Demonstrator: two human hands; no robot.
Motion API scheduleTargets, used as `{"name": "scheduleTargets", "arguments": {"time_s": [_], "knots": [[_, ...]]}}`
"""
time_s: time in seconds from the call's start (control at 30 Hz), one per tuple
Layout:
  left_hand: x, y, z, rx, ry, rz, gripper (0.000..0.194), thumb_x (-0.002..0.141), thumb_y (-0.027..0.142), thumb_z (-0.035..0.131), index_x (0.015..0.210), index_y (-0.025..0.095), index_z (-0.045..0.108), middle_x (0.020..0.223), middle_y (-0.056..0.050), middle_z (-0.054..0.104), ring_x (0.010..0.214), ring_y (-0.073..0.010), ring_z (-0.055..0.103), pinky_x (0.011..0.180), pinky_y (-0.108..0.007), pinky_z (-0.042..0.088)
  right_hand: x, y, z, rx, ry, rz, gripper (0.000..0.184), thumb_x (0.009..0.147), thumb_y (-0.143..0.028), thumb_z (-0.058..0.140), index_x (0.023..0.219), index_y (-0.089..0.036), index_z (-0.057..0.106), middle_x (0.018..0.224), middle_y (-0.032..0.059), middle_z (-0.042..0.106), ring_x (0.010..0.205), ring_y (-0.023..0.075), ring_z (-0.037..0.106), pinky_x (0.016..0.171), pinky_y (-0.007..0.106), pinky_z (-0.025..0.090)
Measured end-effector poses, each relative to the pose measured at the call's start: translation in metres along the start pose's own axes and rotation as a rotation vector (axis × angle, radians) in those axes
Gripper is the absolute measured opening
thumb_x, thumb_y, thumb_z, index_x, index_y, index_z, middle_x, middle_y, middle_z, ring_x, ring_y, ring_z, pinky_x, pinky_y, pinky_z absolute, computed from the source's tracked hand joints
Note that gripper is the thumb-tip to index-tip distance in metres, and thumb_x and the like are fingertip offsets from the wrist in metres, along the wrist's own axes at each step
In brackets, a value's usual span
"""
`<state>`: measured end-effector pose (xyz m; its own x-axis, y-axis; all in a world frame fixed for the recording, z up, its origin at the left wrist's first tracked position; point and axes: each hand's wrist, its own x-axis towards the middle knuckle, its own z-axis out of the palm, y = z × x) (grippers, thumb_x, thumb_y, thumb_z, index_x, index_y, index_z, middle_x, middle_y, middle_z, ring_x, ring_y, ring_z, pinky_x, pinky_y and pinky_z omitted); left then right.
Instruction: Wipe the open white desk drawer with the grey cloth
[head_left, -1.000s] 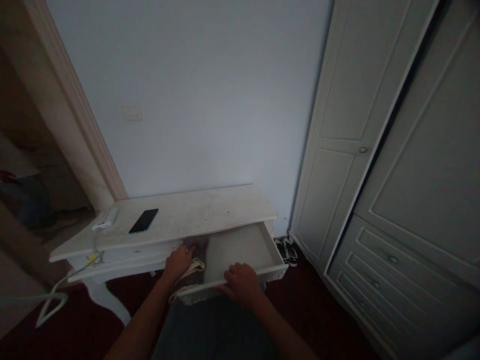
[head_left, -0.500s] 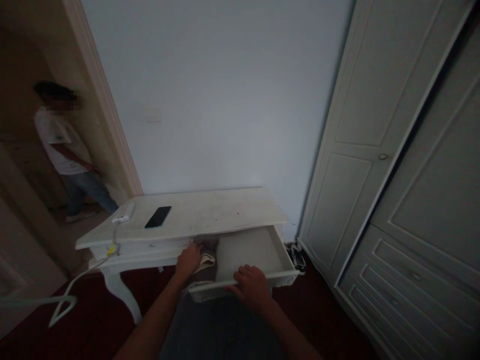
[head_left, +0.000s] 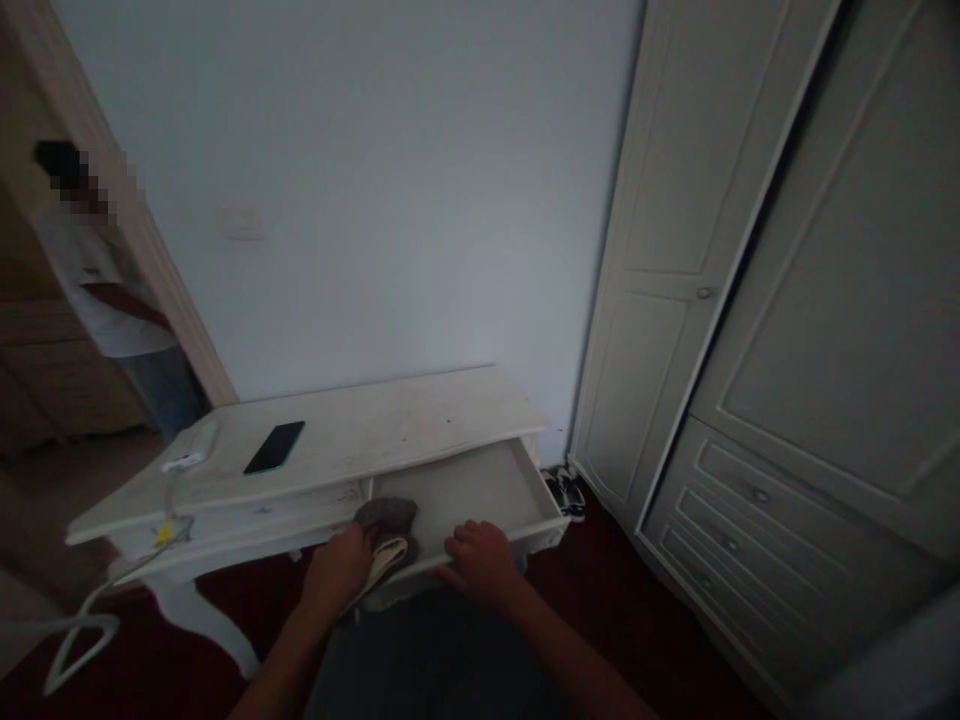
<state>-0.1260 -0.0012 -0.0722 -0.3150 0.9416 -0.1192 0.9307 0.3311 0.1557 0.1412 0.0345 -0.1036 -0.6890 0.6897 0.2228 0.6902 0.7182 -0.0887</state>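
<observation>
A white table (head_left: pixel 360 435) stands against the wall with its right drawer (head_left: pixel 480 495) pulled out. My right hand (head_left: pixel 478 560) grips the drawer's front edge, fingers curled over it. My left hand (head_left: pixel 339 572) is closed on a bundle of cloth (head_left: pixel 386 530), grey on top and cream below, at the drawer's left front corner. The cloth lies half over the drawer's edge. The rest of the drawer looks bare.
A black phone (head_left: pixel 274 446) and a white charger block (head_left: pixel 187 452) with a cable lie on the tabletop. A tall white wardrobe (head_left: pixel 750 330) stands to the right, shoes (head_left: pixel 566 492) at its foot. Another person (head_left: pixel 112 310) stands in the doorway at the left.
My left hand has drawn back from inside the drawer toward its front edge, bringing the cloth with it. My right hand stays on the drawer front. The view has swung slightly.
</observation>
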Motion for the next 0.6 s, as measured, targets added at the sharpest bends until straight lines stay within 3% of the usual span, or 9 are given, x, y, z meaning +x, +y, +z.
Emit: {"name": "scheduleTargets", "arguments": {"time_s": [0.17,0.3,0.43,0.53,0.6], "knots": [[0.047,0.010,-0.012,0.011,-0.018,-0.015,0.058,0.105,0.046,0.028,0.115,0.010,0.073,0.116,-0.024,0.079,0.112,-0.0383,0.074,0.090,-0.045,0.056,0.000,0.001,-0.002,-0.012,-0.006,-0.017,0.061,0.102,-0.075,0.042,0.099,-0.022,0.072,0.098,0.0075,0.075,0.095,0.0241,0.069,0.078,0.035,0.049],[0.066,0.001,-0.022,0.003,0.016,0.016,0.054,0.102,0.034,0.026,0.128,0.015,0.070,0.126,-0.017,0.077,0.120,-0.0319,0.071,0.095,-0.039,0.056,-0.001,0.003,0.000,-0.015,0.008,-0.020,0.062,0.102,-0.076,0.043,0.099,-0.022,0.072,0.098,0.0069,0.075,0.094,0.0233,0.069,0.077,0.034,0.049],[0.044,-0.027,-0.005,0.000,0.068,0.087,0.051,0.093,0.030,0.039,0.134,0.021,0.069,0.121,-0.013,0.079,0.118,-0.0322,0.072,0.097,-0.039,0.055,-0.001,0.004,0.003,-0.027,0.016,-0.038,0.063,0.103,-0.076,0.041,0.099,-0.022,0.072,0.099,0.0058,0.075,0.094,0.0228,0.069,0.076,0.034,0.050],[0.015,-0.042,0.011,-0.020,0.029,0.062,0.058,0.100,0.039,0.025,0.127,0.023,0.073,0.119,-0.014,0.080,0.117,-0.0363,0.072,0.097,-0.046,0.055,-0.001,0.005,0.006,-0.030,0.024,-0.049,0.062,0.103,-0.076,0.042,0.100,-0.021,0.071,0.100,0.0059,0.075,0.095,0.0228,0.069,0.077,0.034,0.050],[-0.004,-0.040,0.015,-0.006,0.009,0.040,0.065,0.102,0.046,0.018,0.128,0.022,0.073,0.124,-0.016,0.079,0.117,-0.0397,0.072,0.097,-0.051,0.054,-0.002,0.005,0.006,-0.025,0.034,-0.050,0.060,0.103,-0.074,0.042,0.101,-0.022,0.071,0.100,0.0058,0.075,0.096,0.0227,0.069,0.078,0.034,0.049]]}}
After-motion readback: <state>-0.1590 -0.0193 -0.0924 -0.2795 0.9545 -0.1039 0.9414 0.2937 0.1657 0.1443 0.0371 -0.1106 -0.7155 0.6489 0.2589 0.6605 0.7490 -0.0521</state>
